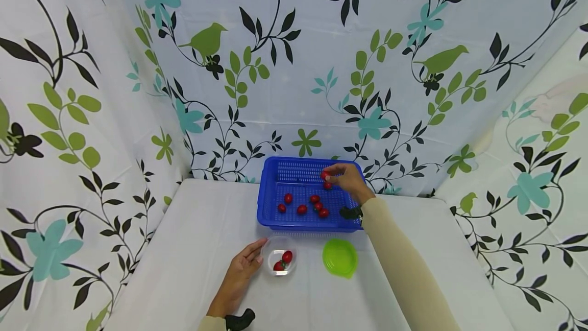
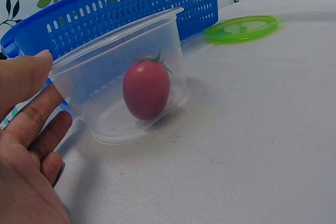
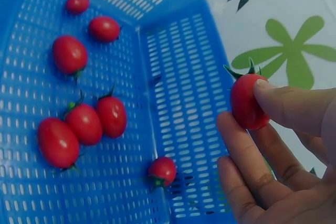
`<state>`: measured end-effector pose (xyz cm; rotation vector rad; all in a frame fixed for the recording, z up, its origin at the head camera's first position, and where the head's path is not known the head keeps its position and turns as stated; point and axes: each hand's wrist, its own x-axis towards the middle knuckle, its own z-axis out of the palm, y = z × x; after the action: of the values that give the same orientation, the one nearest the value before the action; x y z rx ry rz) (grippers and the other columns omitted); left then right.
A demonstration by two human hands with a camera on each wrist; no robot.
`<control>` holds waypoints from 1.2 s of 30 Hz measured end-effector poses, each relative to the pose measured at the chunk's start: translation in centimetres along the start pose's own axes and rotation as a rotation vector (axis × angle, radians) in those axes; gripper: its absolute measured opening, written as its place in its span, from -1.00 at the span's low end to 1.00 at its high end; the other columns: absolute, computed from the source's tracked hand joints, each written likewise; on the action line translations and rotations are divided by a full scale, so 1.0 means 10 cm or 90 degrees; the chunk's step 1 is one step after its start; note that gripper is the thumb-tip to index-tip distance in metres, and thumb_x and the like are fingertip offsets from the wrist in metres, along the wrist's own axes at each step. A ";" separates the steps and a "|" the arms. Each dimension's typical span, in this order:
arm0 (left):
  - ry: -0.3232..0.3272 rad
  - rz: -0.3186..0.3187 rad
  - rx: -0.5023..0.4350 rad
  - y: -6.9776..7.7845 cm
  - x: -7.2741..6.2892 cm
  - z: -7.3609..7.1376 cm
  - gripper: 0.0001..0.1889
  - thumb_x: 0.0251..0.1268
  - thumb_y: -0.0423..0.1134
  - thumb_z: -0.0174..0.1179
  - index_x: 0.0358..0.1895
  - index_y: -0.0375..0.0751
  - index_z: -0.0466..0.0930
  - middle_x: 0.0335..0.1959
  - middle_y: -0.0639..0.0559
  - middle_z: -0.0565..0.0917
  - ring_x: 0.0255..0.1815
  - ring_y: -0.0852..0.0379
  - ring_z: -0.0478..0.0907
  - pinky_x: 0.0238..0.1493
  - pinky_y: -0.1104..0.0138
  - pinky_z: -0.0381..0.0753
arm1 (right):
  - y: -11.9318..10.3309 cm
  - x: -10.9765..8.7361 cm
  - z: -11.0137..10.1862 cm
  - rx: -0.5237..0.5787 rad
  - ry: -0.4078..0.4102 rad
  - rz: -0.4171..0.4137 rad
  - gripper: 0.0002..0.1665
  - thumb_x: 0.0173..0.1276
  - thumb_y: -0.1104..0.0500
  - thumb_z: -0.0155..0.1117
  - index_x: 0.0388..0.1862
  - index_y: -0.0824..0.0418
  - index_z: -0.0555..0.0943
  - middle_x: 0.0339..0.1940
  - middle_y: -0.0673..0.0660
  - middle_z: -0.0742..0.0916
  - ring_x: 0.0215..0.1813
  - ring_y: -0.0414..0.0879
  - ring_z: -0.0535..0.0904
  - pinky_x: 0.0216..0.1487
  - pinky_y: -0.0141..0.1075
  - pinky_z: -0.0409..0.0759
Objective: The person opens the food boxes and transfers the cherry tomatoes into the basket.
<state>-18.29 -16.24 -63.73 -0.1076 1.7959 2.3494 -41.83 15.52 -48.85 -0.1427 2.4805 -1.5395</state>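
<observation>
Pinching a cherry tomato (image 3: 248, 102) between thumb and fingertips, the right hand (image 1: 350, 180) is held above the far right part of the blue perforated basket (image 1: 294, 167), in which seven more tomatoes are seen lying. The basket is set at the far edge of a white-covered table (image 1: 184, 249), enclosed by floral-printed sheeting (image 1: 294, 40). The left hand (image 1: 240, 274) is laid flat, fingers straight and together, touching a clear plastic cup (image 2: 157, 35) holding tomatoes. A green lid (image 1: 340, 258) is placed just right of it.
</observation>
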 end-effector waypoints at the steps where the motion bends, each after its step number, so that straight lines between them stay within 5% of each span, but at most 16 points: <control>1: 0.000 0.000 -0.002 0.00 0.00 0.00 -0.46 0.62 -0.32 0.18 0.57 -0.15 0.39 0.62 -0.08 0.42 0.75 -0.09 0.14 0.34 0.65 0.44 | 0.00 0.01 0.00 -0.007 -0.002 0.006 -0.63 0.48 0.22 0.44 0.23 0.11 0.75 0.29 0.17 0.72 0.43 0.15 0.53 0.61 0.18 0.34; 18: 0.003 0.002 -0.008 0.00 0.01 0.00 -0.46 0.61 -0.33 0.19 0.56 -0.18 0.40 0.62 -0.10 0.42 0.74 -0.10 0.14 0.33 0.65 0.45 | 0.18 0.15 0.02 -0.063 -0.039 0.049 -0.62 0.45 0.40 0.35 0.20 0.19 0.77 0.36 0.24 0.70 0.55 0.24 0.44 0.63 0.18 0.35; 30: 0.001 -0.005 -0.009 0.00 0.00 0.00 -0.45 0.61 -0.32 0.18 0.58 -0.18 0.37 0.63 -0.14 0.39 0.74 -0.14 0.16 0.33 0.62 0.48 | 0.38 0.27 0.07 -0.098 -0.071 0.085 -0.62 0.36 0.46 0.38 0.10 0.20 0.82 0.27 0.24 0.76 0.30 0.15 0.63 0.38 0.03 0.64; 36: 0.001 -0.004 -0.013 -0.01 0.01 0.00 -0.47 0.63 -0.34 0.15 0.58 -0.20 0.37 0.62 -0.18 0.40 0.72 -0.15 0.18 0.32 0.61 0.48 | 0.45 0.33 0.13 -0.140 -0.066 0.090 -0.64 0.29 0.49 0.38 0.00 0.22 0.85 0.21 0.24 0.78 0.28 0.15 0.60 0.47 0.11 0.53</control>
<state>-18.34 -16.24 -63.82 -0.1177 1.7700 2.3634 -44.62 15.78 -53.87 -0.0769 2.5122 -1.1723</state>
